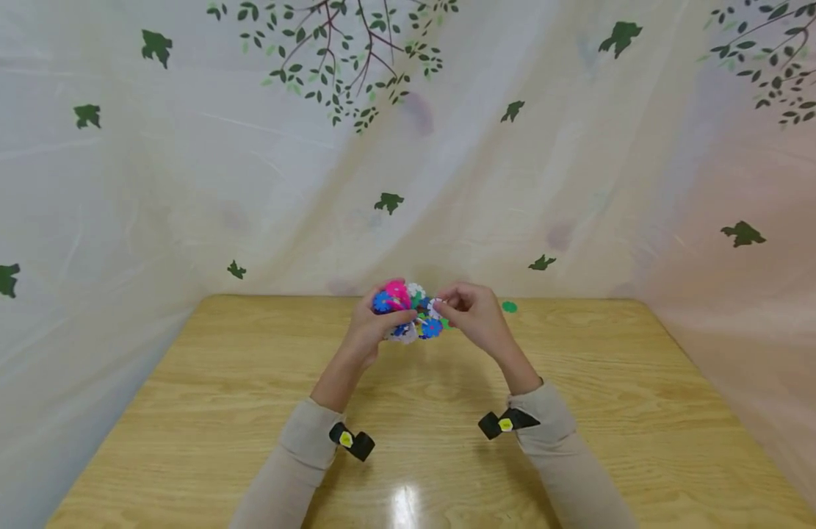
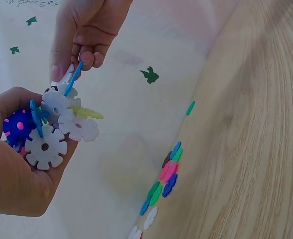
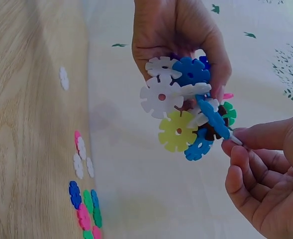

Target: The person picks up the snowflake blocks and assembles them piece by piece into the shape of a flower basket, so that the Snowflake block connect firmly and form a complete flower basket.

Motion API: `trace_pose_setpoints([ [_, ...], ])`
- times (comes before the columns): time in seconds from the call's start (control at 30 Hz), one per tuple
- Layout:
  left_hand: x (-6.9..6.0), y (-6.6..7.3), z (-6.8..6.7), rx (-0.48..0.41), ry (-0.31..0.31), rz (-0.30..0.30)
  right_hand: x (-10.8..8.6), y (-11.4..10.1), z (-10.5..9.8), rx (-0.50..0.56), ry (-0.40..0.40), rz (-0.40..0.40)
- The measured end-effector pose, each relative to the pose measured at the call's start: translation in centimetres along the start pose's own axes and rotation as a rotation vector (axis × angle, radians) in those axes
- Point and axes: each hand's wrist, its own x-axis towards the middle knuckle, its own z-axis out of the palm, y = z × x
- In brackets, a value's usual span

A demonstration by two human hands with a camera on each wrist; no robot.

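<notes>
A cluster of interlocked notched plastic discs in white, blue, yellow, pink and green is held above the table. My left hand [image 1: 373, 325] grips its left side, fingers curled around it, the thumb across the front. In the right wrist view a yellow disc [image 3: 178, 131] and a white disc [image 3: 161, 97] face the camera. My right hand [image 1: 477, 317] pinches a white disc [image 1: 435, 308] between thumb and index finger at the cluster's right edge. That white piece [image 3: 236, 140] touches a blue disc [image 3: 213, 119] in the right wrist view; the fingers partly hide it.
Loose discs lie near the wooden table's [image 1: 249, 411] far edge, among them a green one [image 1: 510, 306]. The left wrist view shows several more, including a dark blue disc [image 2: 170, 184] and a white disc [image 2: 150, 218]. A patterned cloth [image 1: 302, 220] hangs behind the table.
</notes>
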Motion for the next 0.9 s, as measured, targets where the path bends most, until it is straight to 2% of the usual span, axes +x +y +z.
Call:
trace_pose_setpoints([
  [0.27, -0.6, 0.4, 0.3, 0.023, 0.000, 0.011, 0.0, 0.0, 0.3, 0.015, -0.012, -0.004],
  [0.4, -0.8, 0.6, 0.2, 0.017, -0.011, 0.027, 0.0, 0.1, 0.6, 0.052, -0.013, -0.020],
  [0.5, -0.7, 0.8, 0.0, 0.004, -0.020, 0.013, 0.1, 0.0, 0.7, 0.091, -0.013, -0.014],
  [0.6, -0.6, 1.0, -0.1, -0.057, -0.031, -0.008, 0.1, -0.2, 0.7, 0.145, 0.009, 0.031],
  [0.7, -0.5, 1.1, 0.1, -0.124, -0.038, -0.008, 0.0, -0.5, 0.7, 0.222, 0.027, 0.112],
  [0.8, -0.5, 0.9, 0.2, -0.137, -0.025, 0.014, -0.1, -0.8, 0.9, 0.282, 0.000, 0.195],
  [0.9, -0.4, 0.8, 0.2, -0.116, 0.000, 0.030, -0.3, -0.8, 1.1, 0.294, -0.053, 0.226],
])
